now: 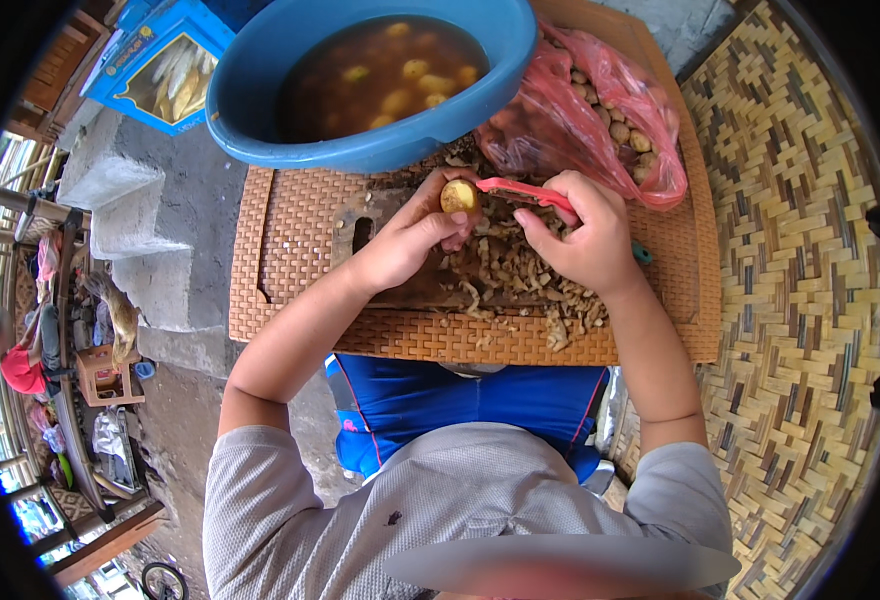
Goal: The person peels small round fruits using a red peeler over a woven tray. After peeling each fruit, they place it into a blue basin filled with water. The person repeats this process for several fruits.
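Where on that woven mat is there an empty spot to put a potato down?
The woven mat is bare at its left end, between the blue basin and the dark board. A thin bare strip runs along its near edge. The middle is crowded: both hands, left hand with a potato, right hand with a red peeler, over peelings. The pink bag fills the far right.

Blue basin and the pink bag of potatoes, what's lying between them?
Nothing separate shows in the head view: the blue basin and pink bag meet at the rim, with brown peelings below.

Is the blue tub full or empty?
Partly full. The tub holds brown water below the rim, with yellow peeled potatoes floating in it.
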Action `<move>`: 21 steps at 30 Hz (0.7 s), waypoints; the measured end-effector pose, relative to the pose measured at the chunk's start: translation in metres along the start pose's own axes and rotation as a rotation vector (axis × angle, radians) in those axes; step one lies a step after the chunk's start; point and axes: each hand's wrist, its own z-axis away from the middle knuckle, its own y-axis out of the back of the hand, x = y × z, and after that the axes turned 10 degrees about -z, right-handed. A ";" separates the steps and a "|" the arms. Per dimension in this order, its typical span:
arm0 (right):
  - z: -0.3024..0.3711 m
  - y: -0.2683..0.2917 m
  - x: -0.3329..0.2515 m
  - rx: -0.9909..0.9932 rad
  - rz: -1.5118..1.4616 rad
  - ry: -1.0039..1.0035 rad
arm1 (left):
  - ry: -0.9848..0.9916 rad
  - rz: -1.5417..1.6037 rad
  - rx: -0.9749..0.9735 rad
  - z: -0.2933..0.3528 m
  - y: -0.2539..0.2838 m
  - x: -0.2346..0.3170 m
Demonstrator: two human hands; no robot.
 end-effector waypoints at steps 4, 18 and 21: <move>0.001 -0.001 0.002 -0.018 -0.133 0.005 | 0.014 0.076 0.010 0.000 -0.002 0.001; 0.010 -0.023 0.003 -0.134 -0.183 0.039 | -0.051 -0.163 -0.136 0.004 -0.010 -0.003; 0.011 -0.025 0.002 -0.136 -0.152 0.069 | -0.041 -0.266 -0.092 0.006 -0.011 -0.004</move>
